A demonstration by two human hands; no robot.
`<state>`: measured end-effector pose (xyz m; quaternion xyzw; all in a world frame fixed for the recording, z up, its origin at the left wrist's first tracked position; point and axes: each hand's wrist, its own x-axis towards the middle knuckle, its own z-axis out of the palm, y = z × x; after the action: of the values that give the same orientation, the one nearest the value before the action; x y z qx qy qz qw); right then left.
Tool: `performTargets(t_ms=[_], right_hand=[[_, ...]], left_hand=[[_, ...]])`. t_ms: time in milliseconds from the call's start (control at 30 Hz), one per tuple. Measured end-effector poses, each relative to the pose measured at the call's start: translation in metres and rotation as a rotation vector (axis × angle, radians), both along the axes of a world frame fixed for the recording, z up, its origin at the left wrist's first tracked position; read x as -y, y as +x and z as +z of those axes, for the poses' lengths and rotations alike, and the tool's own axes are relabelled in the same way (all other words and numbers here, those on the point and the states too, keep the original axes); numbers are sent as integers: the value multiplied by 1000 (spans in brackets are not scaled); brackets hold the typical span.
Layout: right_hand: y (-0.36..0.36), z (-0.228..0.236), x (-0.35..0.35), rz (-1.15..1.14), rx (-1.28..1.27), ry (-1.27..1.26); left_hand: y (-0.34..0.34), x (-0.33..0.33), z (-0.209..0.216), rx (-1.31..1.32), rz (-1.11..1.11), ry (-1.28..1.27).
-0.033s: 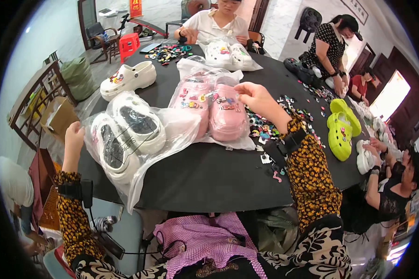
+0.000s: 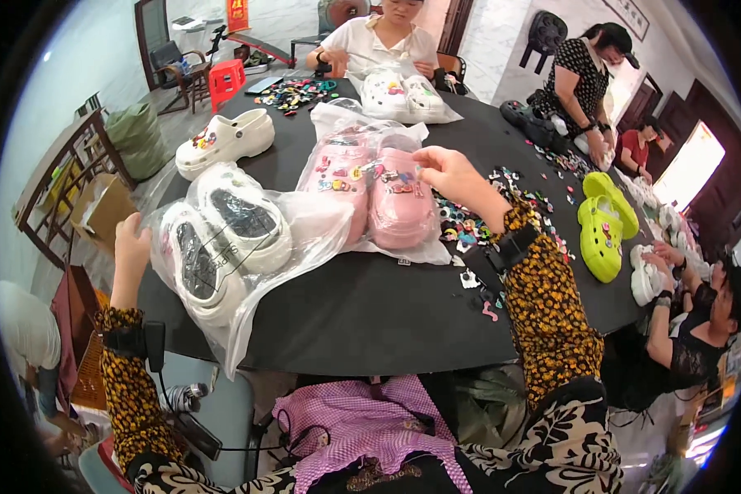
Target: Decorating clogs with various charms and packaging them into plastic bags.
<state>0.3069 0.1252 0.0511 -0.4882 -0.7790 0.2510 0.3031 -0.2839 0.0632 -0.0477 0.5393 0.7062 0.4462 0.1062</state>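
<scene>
A clear plastic bag (image 2: 309, 216) holds a pair of white clogs (image 2: 259, 253) with dark insoles, lying left of the middle of the black table. My left hand (image 2: 130, 243) has its fingers curled at that bag's left edge, pinching the film. Beside it lies another clear bag (image 2: 331, 123) with two pink clogs (image 2: 402, 216), charms on their uppers. Over the right pink clog, my right hand (image 2: 454, 176) is closed in a pinch on the film; its fingertips partly hide what lies under them.
A white clog (image 2: 226, 142) with charms lies at the far left. Loose charms (image 2: 468, 222) are scattered right of the pink pair, near lime-green clogs (image 2: 601, 230). Across the table a person (image 2: 379, 45) sits behind bagged white clogs (image 2: 399, 97); others work along the right side.
</scene>
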Motion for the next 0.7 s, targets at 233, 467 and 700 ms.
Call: performTargets(t_ms=[233, 467, 700], right_hand=[[7, -23, 17, 40, 173, 92], [40, -31, 62, 224, 269, 175], [133, -13, 158, 177, 232, 65]], left_hand=[[187, 52, 99, -619, -374, 267], [315, 58, 100, -684, -871, 201], [375, 46, 68, -806, -1027, 179]])
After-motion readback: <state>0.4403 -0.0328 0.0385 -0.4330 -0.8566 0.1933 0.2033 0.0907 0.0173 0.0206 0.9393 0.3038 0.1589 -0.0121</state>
